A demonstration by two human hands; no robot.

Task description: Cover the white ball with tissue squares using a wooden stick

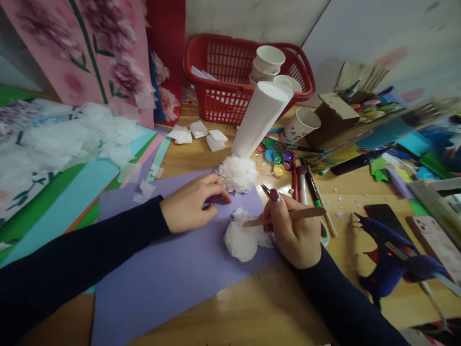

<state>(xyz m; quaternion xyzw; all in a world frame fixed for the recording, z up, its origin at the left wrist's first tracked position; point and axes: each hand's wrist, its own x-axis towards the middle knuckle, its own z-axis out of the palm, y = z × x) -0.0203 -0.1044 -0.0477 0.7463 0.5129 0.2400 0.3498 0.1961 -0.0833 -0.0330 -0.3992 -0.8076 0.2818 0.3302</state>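
My left hand (196, 202) rests on a purple sheet of paper (151, 283), fingers loosely bent and holding nothing. Just beyond its fingertips sits a ruffled white tissue-paper pompom (237, 173). In my right hand (297, 230) is a flat wooden craft stick (308, 213), its tip over a rounded white tissue-paper piece (242, 240) on the purple sheet. A pointed metal tip (265, 190) also sticks out past the fingers of that hand; which tool it belongs to is hidden.
Behind stand a red basket (223, 103) with paper cups, a white paper roll (261, 117) and a paint palette (278, 157). Folded white squares (216, 140) lie nearby. On the right are a blue glue gun (391, 257) and phones (437, 240). Tissue (68, 134) is heaped at left.
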